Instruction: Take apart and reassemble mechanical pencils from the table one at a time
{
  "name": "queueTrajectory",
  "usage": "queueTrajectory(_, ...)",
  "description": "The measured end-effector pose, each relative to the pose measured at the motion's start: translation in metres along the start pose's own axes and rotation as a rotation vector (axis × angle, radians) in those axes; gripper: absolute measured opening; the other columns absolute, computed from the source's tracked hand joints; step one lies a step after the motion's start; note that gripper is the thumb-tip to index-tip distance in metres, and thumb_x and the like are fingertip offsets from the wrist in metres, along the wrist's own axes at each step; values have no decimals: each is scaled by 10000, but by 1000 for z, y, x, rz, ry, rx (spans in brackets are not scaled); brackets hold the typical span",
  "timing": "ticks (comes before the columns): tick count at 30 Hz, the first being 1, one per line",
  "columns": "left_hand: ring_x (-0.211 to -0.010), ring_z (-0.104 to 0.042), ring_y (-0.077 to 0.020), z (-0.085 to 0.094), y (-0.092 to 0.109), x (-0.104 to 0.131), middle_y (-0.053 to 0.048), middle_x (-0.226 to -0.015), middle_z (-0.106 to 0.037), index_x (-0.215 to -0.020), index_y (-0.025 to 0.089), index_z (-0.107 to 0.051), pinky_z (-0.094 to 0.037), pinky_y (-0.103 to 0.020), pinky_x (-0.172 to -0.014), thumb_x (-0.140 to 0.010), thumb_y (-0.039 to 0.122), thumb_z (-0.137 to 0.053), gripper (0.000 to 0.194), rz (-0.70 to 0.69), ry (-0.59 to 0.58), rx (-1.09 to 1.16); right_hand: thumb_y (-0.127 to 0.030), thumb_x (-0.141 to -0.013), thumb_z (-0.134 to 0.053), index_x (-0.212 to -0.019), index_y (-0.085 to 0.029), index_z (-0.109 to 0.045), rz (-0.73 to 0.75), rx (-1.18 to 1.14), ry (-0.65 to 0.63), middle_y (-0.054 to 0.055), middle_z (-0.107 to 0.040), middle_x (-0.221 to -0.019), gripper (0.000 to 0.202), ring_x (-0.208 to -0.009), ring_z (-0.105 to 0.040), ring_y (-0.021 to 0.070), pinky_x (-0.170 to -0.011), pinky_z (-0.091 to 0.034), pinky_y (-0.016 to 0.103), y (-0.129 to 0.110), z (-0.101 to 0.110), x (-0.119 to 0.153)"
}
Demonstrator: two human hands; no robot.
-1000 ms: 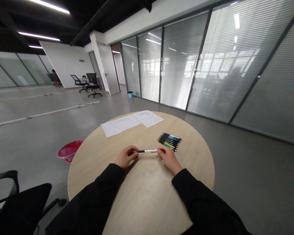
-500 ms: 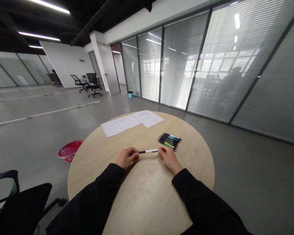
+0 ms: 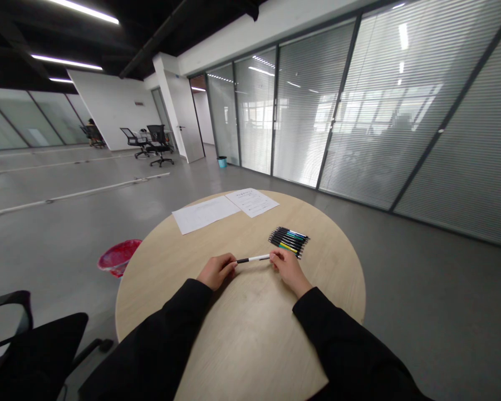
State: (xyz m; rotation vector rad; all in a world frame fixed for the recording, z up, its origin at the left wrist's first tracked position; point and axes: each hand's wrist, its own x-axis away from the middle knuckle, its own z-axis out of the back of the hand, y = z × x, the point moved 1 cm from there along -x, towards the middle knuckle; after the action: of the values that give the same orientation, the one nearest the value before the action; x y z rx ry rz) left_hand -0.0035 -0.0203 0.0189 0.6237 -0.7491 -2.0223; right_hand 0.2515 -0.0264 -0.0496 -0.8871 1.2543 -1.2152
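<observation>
A black-and-white pen [image 3: 254, 258] is stretched level between my two hands, above the near middle of the round wooden table [image 3: 242, 340]. My left hand [image 3: 217, 270] pinches its black end, and my right hand [image 3: 288, 268] pinches its white end; both tips are covered by the fingers. Just beyond my right hand lies a row of several pens [image 3: 290, 239], side by side, mostly black with some blue, green and yellow parts.
Two printed paper sheets, one on the left [image 3: 206, 214] and one on the right [image 3: 253, 202], lie at the table's far side. On the floor to the left stands a red bin [image 3: 119, 256]. A black chair [image 3: 37, 345] is at the near left.
Hardly anything differs: both hands keep hold of the pen in nearly the same place. The left fingers have shifted very slightly.
</observation>
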Motion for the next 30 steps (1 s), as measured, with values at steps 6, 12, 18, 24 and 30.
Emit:
queueTrajectory(6, -600, -543, -148, 0, 1, 0, 5, -635, -625, -699, 189, -571, -404, -273, -645, -959, 424, -440, 375, -14, -41, -11, -425, -830, -594, -852, -170, -663, 3, -15, -7, 23, -637, -680, 265, -563, -532, 149, -527, -397, 258, -1, 1, 0)
queueTrajectory(12, -597, -480, -141, -2, -6, -2, 20, -634, -552, -726, 190, -538, -353, -264, -600, -962, 455, -423, 373, -37, -47, -35, -396, -824, -585, -845, -170, -657, 4, -19, -3, 11, -612, -656, 239, -556, -521, 146, -517, -385, 252, 2, 0, -1)
queueTrajectory(18, -614, -442, -139, -3, -9, -3, 29, -636, -488, -715, 187, -509, -323, -266, -602, -960, 458, -408, 379, -52, -42, -68, -392, -824, -584, -879, -167, -666, -7, -17, -4, 16, -621, -685, 246, -578, -540, 151, -532, -401, 254, 5, 0, -2)
queueTrajectory(24, -636, -446, -146, -3, -5, -2, 27, -648, -477, -694, 189, -481, -325, -273, -620, -955, 478, -393, 399, -40, -37, -60, -391, -820, -583, -887, -167, -668, -9, -6, -2, 16, -626, -689, 248, -571, -543, 151, -525, -403, 254, 6, 0, -2)
queueTrajectory(30, -632, -436, -149, -4, -9, -2, 29, -641, -465, -689, 196, -466, -319, -276, -616, -954, 498, -390, 409, -32, -46, -48, -398, -828, -579, -897, -166, -670, -1, 4, -6, 14, -628, -685, 258, -575, -551, 149, -539, -415, 253, 4, 1, -1)
